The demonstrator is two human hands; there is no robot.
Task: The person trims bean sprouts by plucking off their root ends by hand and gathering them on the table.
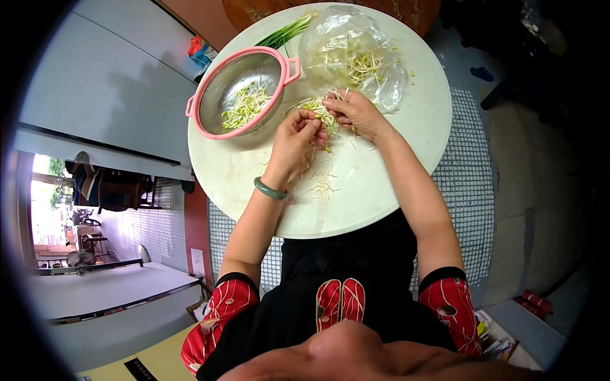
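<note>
— Sizing up your table [362, 190], how much is left?
— Plenty, I'd judge: the plastic bag [346, 38] at one o'clock holds sprouts [364, 66]. The pink-rimmed colander [222, 79] at ten has a modest heap [246, 105], probably finished.
— And your hands?
— Mid-table: my left hand [298, 133] pinches one sprout [318, 116]; my right hand [356, 114] is narrowed, on what I can't tell. Beyond lies a small pile [310, 103]; toward six, thin scraps [322, 185].

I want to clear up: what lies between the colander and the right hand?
In the head view, a pile of bean sprouts lies on the table between the colander and the right hand, with the left hand at its near side.
</note>
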